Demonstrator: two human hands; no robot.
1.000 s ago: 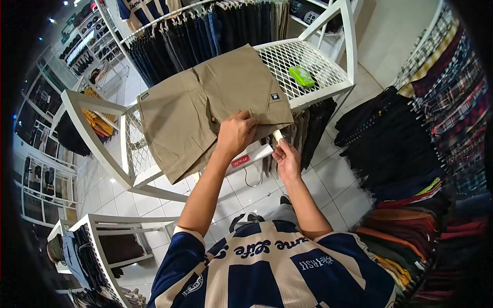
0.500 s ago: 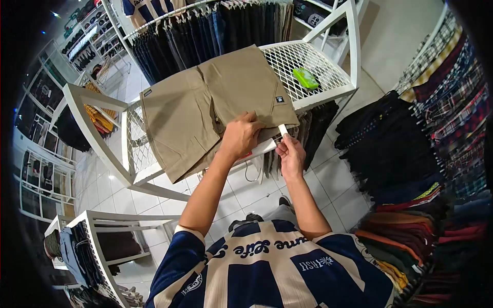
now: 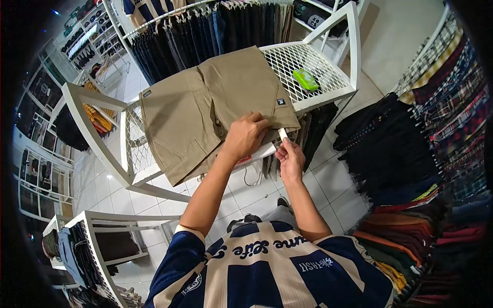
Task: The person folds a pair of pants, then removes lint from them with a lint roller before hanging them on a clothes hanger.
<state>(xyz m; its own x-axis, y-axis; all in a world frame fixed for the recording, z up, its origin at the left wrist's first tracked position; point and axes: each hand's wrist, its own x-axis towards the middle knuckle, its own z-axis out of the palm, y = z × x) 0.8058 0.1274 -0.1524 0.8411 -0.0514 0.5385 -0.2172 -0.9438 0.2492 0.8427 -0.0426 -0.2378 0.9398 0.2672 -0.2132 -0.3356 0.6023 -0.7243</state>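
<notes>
Khaki shorts (image 3: 233, 77) lie spread over a white mesh table in the head view, with a small dark label near the right leg's lower corner. My left hand (image 3: 245, 134) rests on the near edge of the shorts, its fingers curled and pressed onto the cloth. To its right, my right hand (image 3: 290, 161) pinches a small white tag (image 3: 282, 134) between thumb and fingers, right at the shorts' near right edge. What the tag is fixed to is hidden.
The white mesh table (image 3: 328, 61) has raised end frames. A bright green packet (image 3: 306, 80) lies on its right part. Behind hangs a rail of dark trousers (image 3: 205, 33). Black garments (image 3: 372, 143) and plaid shirts (image 3: 459, 110) hang at right. A white rack (image 3: 97, 241) stands lower left.
My left hand has shifted very slightly, and the tag in my right hand has dropped a little. The shorts have hardly moved.
</notes>
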